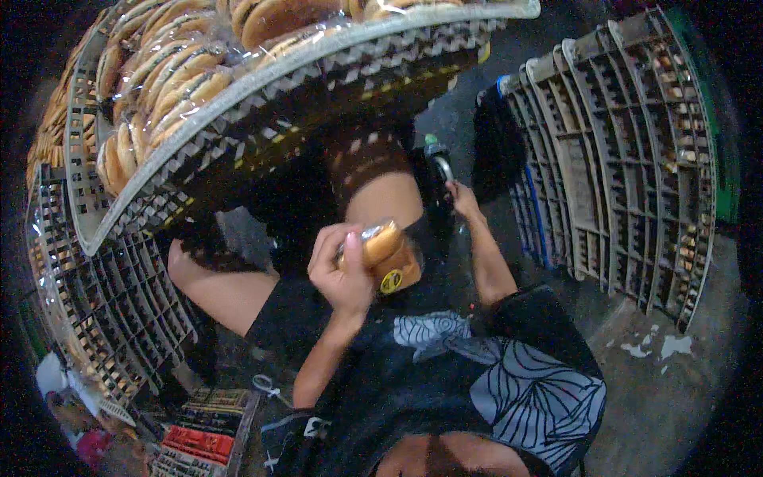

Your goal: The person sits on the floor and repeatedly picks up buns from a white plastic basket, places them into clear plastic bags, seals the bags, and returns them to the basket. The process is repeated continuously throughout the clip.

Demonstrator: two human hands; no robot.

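Several grey crates (119,310) stacked at far left, lattice sides showing. Top left, raised, one wide crate (274,62) loaded with bagged buns (179,83), clear wrap shining, buns lined up in overlapping rows. Bottom left, low stack with a red crate (199,440) in it; white ring (269,387) just beside. Centre: left hand (342,266) clamped on a wrapped bun pack (395,256), thumb on the near side, pack tilted, held above the lap. Round yellow sticker (392,281) on the pack's lower part. Black shirt (350,433) with grey leaf print below. Right of the pack, right hand (462,200) curled on a dark tool (439,161) with shiny curved part and green tip; kind unclear, blurred. Hands apart from each other. Farther right, tall stack of grey crates (592,159), then white patch (675,345) on the floor (636,405), green panel (726,167) behind at the edge.
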